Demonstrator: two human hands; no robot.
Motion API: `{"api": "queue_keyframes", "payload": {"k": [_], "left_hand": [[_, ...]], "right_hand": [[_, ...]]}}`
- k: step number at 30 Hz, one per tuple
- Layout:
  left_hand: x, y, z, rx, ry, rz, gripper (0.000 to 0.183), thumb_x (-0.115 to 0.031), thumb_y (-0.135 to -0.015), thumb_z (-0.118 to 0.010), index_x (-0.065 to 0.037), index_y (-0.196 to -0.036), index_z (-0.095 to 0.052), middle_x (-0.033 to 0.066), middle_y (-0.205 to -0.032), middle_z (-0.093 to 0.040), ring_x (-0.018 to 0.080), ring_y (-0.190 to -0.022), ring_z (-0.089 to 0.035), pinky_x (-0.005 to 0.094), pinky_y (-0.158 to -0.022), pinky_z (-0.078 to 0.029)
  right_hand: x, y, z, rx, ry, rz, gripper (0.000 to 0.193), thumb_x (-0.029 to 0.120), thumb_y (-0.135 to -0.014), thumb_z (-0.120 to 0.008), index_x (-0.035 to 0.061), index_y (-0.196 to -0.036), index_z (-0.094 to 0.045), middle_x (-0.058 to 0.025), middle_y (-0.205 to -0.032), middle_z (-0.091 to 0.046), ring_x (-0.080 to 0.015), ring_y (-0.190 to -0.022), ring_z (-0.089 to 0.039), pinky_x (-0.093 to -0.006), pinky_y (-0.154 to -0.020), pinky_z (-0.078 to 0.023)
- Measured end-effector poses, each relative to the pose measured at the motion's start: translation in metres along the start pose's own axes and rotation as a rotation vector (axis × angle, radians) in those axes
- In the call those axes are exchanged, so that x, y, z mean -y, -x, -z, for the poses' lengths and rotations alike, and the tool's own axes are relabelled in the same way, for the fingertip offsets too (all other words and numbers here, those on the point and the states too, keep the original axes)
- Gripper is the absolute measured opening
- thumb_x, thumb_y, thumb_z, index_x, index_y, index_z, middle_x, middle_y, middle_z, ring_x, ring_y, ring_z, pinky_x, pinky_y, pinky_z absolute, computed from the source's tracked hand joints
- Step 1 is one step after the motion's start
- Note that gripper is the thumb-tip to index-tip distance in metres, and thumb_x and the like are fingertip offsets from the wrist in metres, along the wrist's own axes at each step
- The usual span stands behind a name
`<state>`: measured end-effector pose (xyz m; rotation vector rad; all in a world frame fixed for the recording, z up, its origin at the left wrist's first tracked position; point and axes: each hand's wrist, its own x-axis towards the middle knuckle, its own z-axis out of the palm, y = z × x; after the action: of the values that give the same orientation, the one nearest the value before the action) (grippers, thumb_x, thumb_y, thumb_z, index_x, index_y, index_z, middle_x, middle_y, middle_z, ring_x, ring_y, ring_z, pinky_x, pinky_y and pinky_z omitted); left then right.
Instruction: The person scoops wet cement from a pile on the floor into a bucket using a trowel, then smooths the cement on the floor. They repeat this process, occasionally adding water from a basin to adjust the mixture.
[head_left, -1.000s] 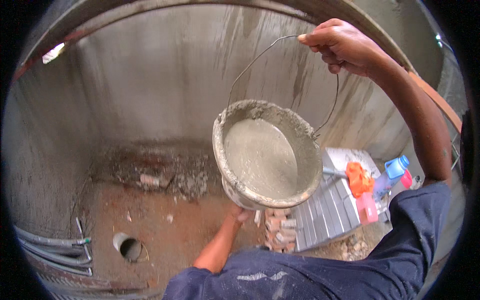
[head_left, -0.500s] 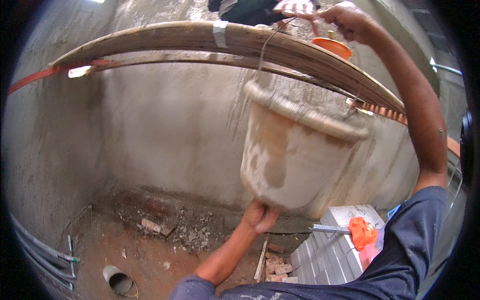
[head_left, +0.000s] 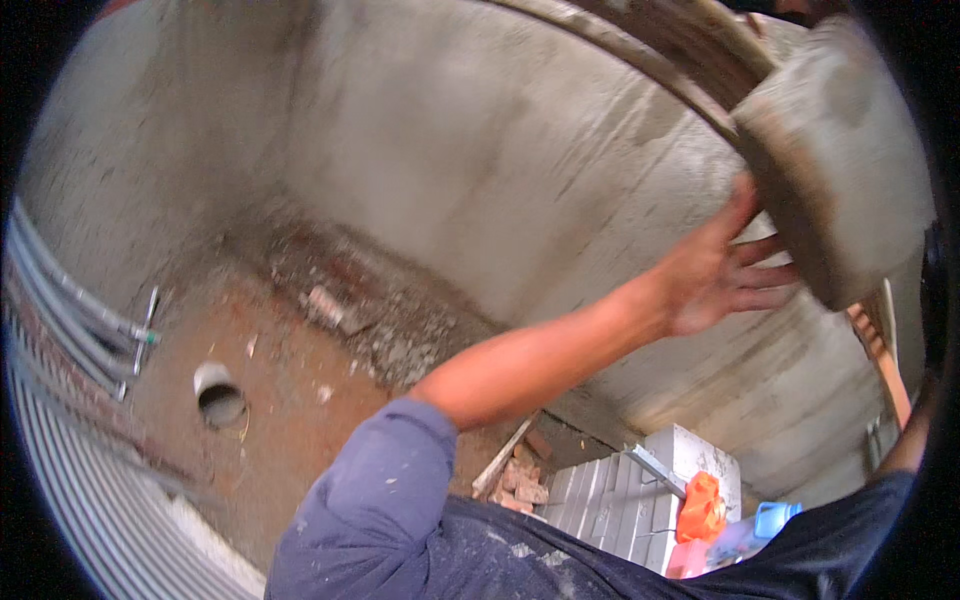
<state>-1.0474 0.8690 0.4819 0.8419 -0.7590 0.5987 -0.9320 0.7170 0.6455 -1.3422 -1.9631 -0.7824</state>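
Observation:
A mortar-coated bucket (head_left: 850, 150) is raised at the upper right, tilted, with its bottom turned toward me, beside the plank edge. My left hand (head_left: 715, 275) reaches up toward it with fingers spread. The fingertips are at the bucket's lower edge; whether they touch it I cannot tell. Of my right arm only a piece of forearm (head_left: 908, 440) shows at the right rim. My right hand is hidden behind the bucket or outside the picture.
Wooden planks (head_left: 690, 40) cross the top right. Below stand stacked grey blocks (head_left: 600, 500) with an orange bag (head_left: 703, 508) on them. Rubble (head_left: 400, 345) lies along the wall foot. A pipe stub (head_left: 215, 385) rises from the dirt floor, and grey pipes (head_left: 85, 310) run at left.
The bucket has gone up and to the right and tipped over. My left hand has come off its bottom, risen and spread its fingers. The view has swung; my right hand has left sight.

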Motion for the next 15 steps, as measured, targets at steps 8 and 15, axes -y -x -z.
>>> {"api": "queue_keyframes", "payload": {"k": [8, 15], "left_hand": [[0.034, 0.077, 0.082, -0.051, -1.081, 0.007, 0.057, -0.051, -0.09, -0.032, -0.008, -0.124, -0.045, 0.0114, -0.098, -0.062, 0.0175, -0.097, -0.056, 0.0341, -0.082, -0.044], [0.077, 0.444, 0.186, -1.324, -0.826, 0.591, 0.047, -0.037, -0.079, -0.063, 0.0, -0.109, -0.056, 0.015, -0.103, -0.059, 0.0133, -0.077, -0.061, 0.0279, -0.065, -0.051]], "right_hand": [[-0.028, 0.153, -0.116, 0.493, -0.262, -0.2, 0.019, 0.011, -0.075, -0.054, 0.0046, -0.092, -0.061, -0.016, -0.089, -0.061, -0.0301, -0.087, -0.057, -0.0423, -0.078, -0.044], [-0.026, 0.209, -0.325, 1.012, -0.807, -0.061, 0.021, 0.016, -0.078, -0.056, 0.0036, -0.095, -0.061, -0.0163, -0.09, -0.061, -0.0288, -0.087, -0.058, -0.0442, -0.079, -0.045]]}}
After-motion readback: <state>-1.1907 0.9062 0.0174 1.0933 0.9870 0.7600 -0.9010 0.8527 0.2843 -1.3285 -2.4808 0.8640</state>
